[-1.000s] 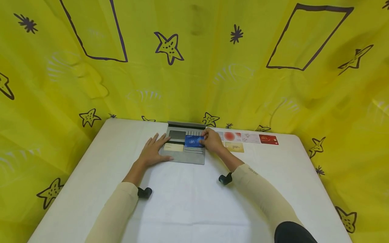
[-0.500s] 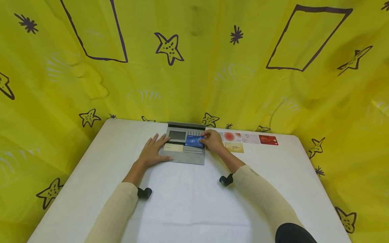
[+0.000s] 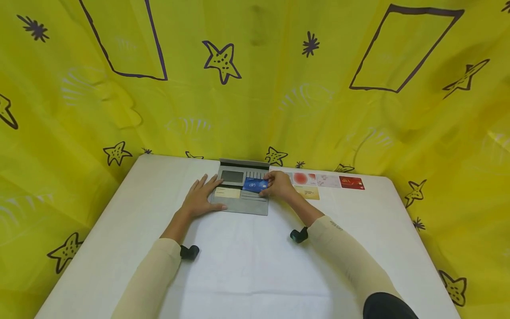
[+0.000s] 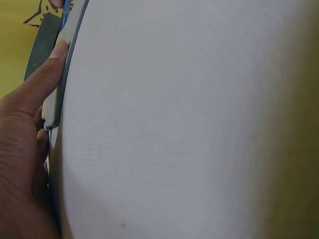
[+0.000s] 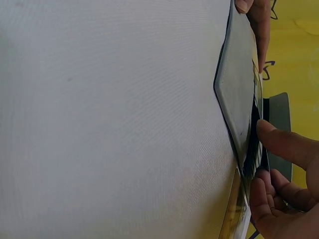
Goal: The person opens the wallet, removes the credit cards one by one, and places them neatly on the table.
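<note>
A grey wallet (image 3: pixel 247 206) lies unfolded at the far side of the table, its top flap standing up at the back. My left hand (image 3: pixel 198 198) rests on the wallet's left side with fingers spread; its thumb presses the lower edge, as the left wrist view also shows. My right hand (image 3: pixel 279 185) pinches the right end of a blue card (image 3: pixel 254 184), which lies over the slots on the wallet's right half. In the right wrist view, the right thumb and fingers (image 5: pixel 286 142) are on either side of the card's edge. A cream card (image 3: pixel 227 192) sits in the wallet's lower left pocket.
Right of the wallet lie several cards in a row: one with a red circle (image 3: pixel 304 178), a pale patterned one (image 3: pixel 328 180) and a red one (image 3: pixel 352 182). A gold card (image 3: pixel 307 192) is below them. A yellow curtain (image 3: pixel 255 102) hangs behind the white table (image 3: pixel 239 266).
The blue card has tilted and shifted slightly at the slots. My right thumb has slid down toward the card's lower right corner. The left hand stays in place.
</note>
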The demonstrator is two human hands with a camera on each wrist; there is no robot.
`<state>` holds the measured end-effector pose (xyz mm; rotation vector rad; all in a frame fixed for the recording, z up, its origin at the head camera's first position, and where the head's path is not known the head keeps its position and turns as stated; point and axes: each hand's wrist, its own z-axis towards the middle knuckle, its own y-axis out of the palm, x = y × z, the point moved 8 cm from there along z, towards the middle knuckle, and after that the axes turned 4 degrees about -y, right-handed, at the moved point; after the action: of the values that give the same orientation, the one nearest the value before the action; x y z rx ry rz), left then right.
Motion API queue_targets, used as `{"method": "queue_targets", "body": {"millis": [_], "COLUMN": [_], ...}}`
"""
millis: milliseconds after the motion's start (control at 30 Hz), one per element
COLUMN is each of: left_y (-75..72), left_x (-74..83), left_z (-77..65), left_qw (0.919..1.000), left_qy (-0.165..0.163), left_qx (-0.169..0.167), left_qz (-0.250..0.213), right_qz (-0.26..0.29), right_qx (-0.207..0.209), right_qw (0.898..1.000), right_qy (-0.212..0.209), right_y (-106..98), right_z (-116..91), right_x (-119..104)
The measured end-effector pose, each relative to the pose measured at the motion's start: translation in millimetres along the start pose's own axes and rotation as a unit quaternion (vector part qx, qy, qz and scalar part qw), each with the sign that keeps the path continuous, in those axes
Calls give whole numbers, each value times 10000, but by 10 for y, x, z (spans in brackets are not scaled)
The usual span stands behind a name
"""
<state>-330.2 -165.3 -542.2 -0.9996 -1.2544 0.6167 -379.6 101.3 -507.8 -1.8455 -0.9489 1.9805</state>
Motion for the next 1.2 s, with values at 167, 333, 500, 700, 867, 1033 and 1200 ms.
{"method": "queue_targets", "body": {"millis": [167,333,500,700,867,1033,1200], "left_y": [0,-3,-6,-2,0,-25,-23], "left_x": [-12,2,6,4,20,23,17], "left_z": [1,-22,-28,-15,-21,-16,-14], "left_qw": [10000,10000,10000,10000,10000,10000,10000], "left_qy": [26,11,20,6,60,93,67], "left_qx": [22,-15,-20,-28,-25,2,-9], "left_qz": [-20,-41,-42,13,-26,-16,15], "right_qz": [-328,-681,-882,-1053,-966,-1037,-1172], "right_qx": [-83,-158,-118,18,-18,-19,-10], "right_qw": [9992,9970,9952,9933,9940,9932,9914], "right_qy": [-194,-317,-404,-485,-521,-520,-588], "right_y": [-7,5,-22,-127,-213,-314,-414], "right_z": [-24,-54,-80,-137,-222,-311,-382], "right_x": [-44,-59,-64,-40,49,141,214]}}
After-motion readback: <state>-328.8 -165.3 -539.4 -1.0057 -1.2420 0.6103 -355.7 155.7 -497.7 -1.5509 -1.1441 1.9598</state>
